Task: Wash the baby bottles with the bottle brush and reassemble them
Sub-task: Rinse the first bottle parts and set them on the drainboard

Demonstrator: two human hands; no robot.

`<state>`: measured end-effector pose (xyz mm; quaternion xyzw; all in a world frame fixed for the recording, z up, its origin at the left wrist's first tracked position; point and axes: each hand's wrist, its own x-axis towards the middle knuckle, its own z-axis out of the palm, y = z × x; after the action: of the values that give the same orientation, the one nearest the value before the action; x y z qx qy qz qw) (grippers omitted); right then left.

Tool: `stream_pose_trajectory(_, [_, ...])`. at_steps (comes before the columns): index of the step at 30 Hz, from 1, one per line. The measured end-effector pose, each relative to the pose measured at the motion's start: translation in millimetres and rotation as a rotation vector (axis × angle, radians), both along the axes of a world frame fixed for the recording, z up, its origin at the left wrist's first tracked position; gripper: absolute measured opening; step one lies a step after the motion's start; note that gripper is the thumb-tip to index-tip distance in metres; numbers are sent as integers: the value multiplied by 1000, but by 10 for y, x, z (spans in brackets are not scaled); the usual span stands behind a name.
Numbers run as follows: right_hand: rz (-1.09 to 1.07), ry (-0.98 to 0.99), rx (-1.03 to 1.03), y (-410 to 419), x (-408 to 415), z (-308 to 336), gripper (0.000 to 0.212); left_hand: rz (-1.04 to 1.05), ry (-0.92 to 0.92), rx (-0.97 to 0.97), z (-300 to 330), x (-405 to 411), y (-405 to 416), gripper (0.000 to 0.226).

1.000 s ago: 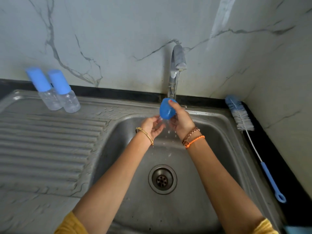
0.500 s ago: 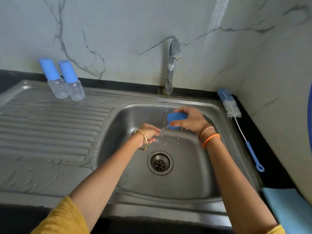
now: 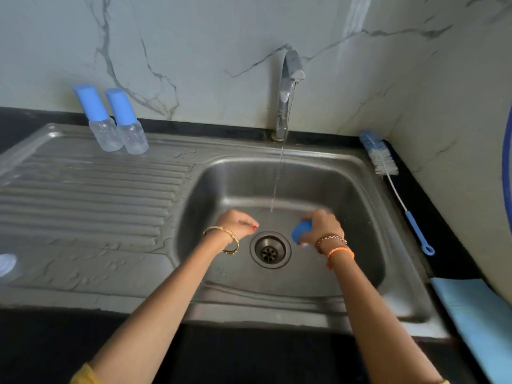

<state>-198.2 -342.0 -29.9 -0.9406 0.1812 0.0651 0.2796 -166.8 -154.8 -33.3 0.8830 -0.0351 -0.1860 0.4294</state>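
Observation:
My right hand (image 3: 322, 227) grips a blue bottle cap (image 3: 300, 234) low in the sink basin (image 3: 346, 189), just right of the drain (image 3: 270, 249). To the left of the drain, my left hand (image 3: 238, 227) has its fingers curled; the frame is blurred and whether it holds anything is hidden. Two clear baby bottles (image 3: 122, 134) with blue caps stand together on the drainboard (image 3: 83, 195) at the back left. Along the counter right of the sink lies the bottle brush (image 3: 383, 162) with its blue handle pointing toward me.
Between my hands a thin stream of water falls from the running tap (image 3: 289, 79). A light blue cloth (image 3: 476, 314) lies on the counter at the front right. At the left edge of the drainboard sits a white round object (image 3: 5, 264).
Both hands dropped from under the tap to the bottom of the basin and moved apart. The cap went down with my right hand, out of the stream.

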Motion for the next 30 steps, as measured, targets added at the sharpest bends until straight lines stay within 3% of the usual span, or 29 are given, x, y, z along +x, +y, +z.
stream_pose_trajectory(2, [29,-106,275,2,-9,102,50,12,-53,-47,-3,-69,50,19])
stream_pose_trajectory(3, [-18,-169,313,19,-21,185,51,23,-75,-66,7,-99,73,18])
stream_pose_trajectory(6, [-58,-278,-64,112,-80,294,50,86,-157,-122,-4,-178,164,19])
stream_pose_trajectory(7, [-44,-301,-79,175,-128,283,52,122,-192,-131,-15,-211,217,20])
stream_pose_trajectory(11, [-16,-323,243,545,-276,270,60,225,-301,-167,0,-297,507,22])
stream_pose_trajectory(16, [120,-435,311,1281,-402,314,56,366,-440,-232,100,-547,1117,26])
stream_pose_trajectory(19, [179,-468,395,1800,-393,297,57,445,-526,-152,162,-764,1618,24])
stream_pose_trajectory(25, [286,-436,544,2919,-364,287,62,548,-528,-6,187,-977,2791,21])
stream_pose_trajectory(30, [401,-358,466,3703,-261,146,62,581,-492,101,106,-965,3338,21])
